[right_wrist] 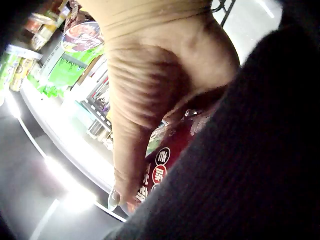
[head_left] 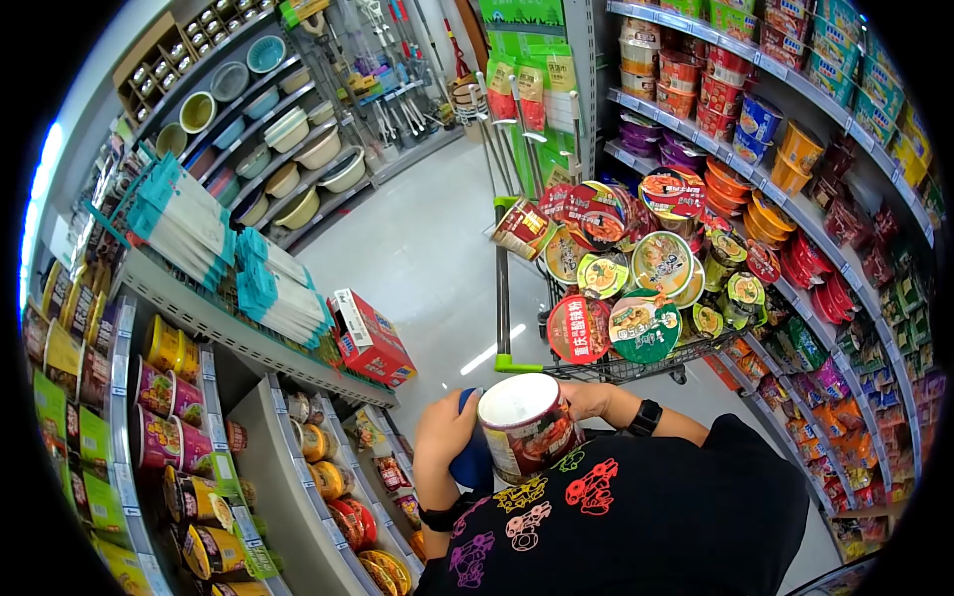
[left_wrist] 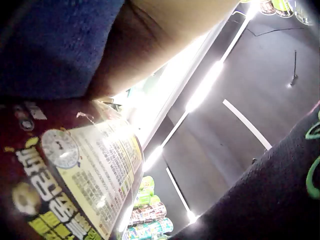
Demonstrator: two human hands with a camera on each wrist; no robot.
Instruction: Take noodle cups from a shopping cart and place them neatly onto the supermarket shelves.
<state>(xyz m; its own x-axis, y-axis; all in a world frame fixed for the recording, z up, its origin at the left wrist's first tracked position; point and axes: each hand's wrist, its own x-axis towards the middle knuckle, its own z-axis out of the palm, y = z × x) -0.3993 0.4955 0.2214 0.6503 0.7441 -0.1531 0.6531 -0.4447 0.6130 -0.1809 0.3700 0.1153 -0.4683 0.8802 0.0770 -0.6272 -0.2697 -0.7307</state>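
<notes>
Instant noodle cup [head_left: 525, 422], upright at the chest near the shopping cart [head_left: 616, 371], gripped by the right hand [head_left: 589, 398], with the left hand [head_left: 442, 429] clutching a blue object [head_left: 473, 459] against it; apparently checked mid-transfer, the next placing calls for a steady one-handed reach.

On the noodle cup [head_left: 527, 439] a printed wrap is shining glossy below a matt white paper lid [head_left: 517, 399]; the blue cloth [head_left: 473, 461] is looking rough, the cart [head_left: 636, 371] showing bare wire metal, the floor [head_left: 427, 248] gleaming smooth
</notes>
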